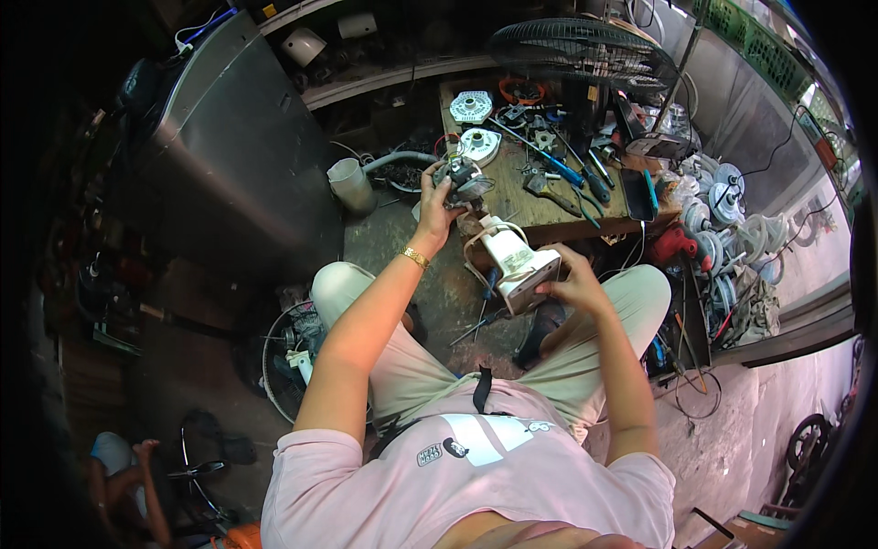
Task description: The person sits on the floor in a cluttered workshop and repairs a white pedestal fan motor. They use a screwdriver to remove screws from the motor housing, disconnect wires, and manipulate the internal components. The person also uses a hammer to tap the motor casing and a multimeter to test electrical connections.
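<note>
My left hand [437, 212], with a gold band at the wrist, is closed around a small grey electric motor [465, 181] near the front left corner of the wooden workbench [517, 174]. To the right and nearer my body, my right hand [578, 282] grips the wide end of a white plastic fan neck [514, 254]. A cable loops from the fan neck's narrow end, which points up toward the motor. Beyond the motor, a white round motor cover [479, 144] lies on the bench. Two screwdrivers [491, 282] show below the fan neck, partly hidden.
Pliers [553, 196], screwdrivers and a dark phone [639, 195] lie on the bench. A large black fan grille [585, 55] stands behind. White fan parts [722, 206] pile up at right. A grey cabinet [242, 137] and a beige container [351, 186] stand left. Another person's legs [137, 485] show lower left.
</note>
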Tool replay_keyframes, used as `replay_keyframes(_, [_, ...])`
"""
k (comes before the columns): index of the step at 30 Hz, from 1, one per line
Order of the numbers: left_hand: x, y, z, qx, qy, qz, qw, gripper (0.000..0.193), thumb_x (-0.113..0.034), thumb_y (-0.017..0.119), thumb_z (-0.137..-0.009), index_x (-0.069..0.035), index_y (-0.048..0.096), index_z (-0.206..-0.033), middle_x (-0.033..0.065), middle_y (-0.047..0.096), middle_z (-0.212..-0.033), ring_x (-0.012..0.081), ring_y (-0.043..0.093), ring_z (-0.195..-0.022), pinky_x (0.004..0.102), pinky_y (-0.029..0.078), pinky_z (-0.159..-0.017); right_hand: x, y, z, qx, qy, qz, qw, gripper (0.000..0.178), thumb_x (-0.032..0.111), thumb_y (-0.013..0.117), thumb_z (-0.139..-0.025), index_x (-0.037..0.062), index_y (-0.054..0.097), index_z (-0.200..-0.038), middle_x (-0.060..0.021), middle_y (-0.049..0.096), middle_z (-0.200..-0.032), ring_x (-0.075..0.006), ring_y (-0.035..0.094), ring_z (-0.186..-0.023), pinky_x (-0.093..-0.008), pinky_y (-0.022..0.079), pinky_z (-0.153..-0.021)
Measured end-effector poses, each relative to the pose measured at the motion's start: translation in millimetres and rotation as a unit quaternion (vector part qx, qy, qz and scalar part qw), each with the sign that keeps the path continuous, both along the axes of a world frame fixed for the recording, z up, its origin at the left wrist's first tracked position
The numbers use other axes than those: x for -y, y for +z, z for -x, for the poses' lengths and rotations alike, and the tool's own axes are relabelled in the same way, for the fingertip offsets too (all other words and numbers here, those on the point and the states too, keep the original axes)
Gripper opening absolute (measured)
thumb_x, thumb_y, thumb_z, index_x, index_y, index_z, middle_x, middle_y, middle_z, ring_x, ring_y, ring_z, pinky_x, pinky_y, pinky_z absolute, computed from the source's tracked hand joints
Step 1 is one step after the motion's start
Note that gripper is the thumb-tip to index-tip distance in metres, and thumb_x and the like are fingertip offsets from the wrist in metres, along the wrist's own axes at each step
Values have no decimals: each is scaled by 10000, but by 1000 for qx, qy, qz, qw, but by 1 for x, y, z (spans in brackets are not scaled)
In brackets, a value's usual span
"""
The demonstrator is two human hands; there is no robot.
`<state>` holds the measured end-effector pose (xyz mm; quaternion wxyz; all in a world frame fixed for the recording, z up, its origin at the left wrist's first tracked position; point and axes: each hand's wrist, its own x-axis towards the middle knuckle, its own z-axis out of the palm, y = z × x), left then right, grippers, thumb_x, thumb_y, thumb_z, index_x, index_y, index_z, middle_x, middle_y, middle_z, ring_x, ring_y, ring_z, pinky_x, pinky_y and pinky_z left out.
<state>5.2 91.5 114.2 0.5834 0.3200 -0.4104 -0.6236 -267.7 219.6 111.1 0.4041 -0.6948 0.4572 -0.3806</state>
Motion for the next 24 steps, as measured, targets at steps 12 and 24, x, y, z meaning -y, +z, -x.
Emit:
replay_keyframes(12, [31, -38, -26, 253, -72, 128, 956, 896, 9, 658, -773, -149, 211, -1532, 108, 406, -1442, 198, 427, -1305, 335, 344, -1085, 71, 33, 49, -464, 48, 268, 843, 528, 145, 811, -638, 167, 559, -1102, -76, 544, -1085, -301, 573, -1039, -422, 465, -816])
replay_keyframes(24, [30, 12, -54, 318, -312, 117, 888, 800, -14, 662, -754, -116, 352, -1484, 52, 457, -1397, 142, 450, -1233, 301, 395, -1028, -50, 12, -35, -294, 62, 95, 949, 493, 310, 788, -679, 89, 521, -1030, -98, 615, -981, -334, 629, -899, -440, 481, -677])
